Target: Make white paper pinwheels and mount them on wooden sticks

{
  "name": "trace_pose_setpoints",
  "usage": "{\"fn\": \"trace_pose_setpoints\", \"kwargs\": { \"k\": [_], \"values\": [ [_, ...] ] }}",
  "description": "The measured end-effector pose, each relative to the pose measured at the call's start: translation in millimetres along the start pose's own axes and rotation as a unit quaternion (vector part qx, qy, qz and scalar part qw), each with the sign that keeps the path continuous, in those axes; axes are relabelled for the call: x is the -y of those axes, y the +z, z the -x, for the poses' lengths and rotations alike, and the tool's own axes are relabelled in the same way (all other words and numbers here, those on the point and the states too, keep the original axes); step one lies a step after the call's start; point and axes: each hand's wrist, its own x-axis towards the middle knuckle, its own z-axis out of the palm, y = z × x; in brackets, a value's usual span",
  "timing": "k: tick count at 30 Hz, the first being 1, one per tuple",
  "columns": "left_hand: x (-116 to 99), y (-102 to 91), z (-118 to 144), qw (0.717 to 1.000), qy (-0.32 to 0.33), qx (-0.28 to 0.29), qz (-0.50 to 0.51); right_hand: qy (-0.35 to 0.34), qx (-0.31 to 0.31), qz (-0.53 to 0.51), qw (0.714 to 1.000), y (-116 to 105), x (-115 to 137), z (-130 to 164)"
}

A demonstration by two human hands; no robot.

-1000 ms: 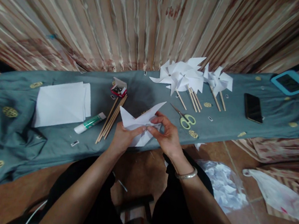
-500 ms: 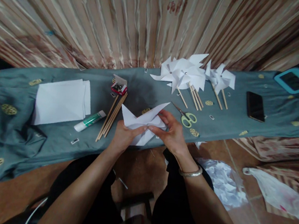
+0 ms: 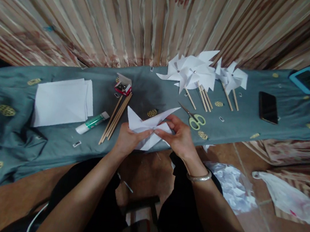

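Both hands are working at the near table edge, 6 o'clock of the cloth: left hand (image 3: 127,139) is pinching the folded white paper (image 3: 148,125) from below, fingers closed on it; right hand (image 3: 180,137) is gripping its centre folds from the 3 o'clock side. Wooden sticks (image 3: 115,120) and a glue tube (image 3: 92,122) are lying at 9 o'clock, scissors (image 3: 194,118) at 2 o'clock. Finished pinwheels (image 3: 194,72) are resting farther off at 1 o'clock.
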Motion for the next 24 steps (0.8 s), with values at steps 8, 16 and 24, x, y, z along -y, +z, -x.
{"fn": "trace_pose_setpoints", "kwargs": {
  "k": [8, 16, 24],
  "values": [
    [-4.7, -1.7, 2.6, 1.000, 0.016, 0.001, -0.003, -0.004, -0.015, -0.018, 1.000, 6.7, 0.3, 2.3],
    [-5.3, -2.2, 3.7, 0.999, 0.033, -0.005, 0.006, -0.012, -0.033, 0.033, 0.999, 7.8, -4.0, 1.8],
    [-0.5, -4.6, 2.3, 0.998, 0.054, 0.006, -0.004, 0.005, -0.041, 0.038, 0.998, 8.7, -5.4, -0.8]
  ]
}}
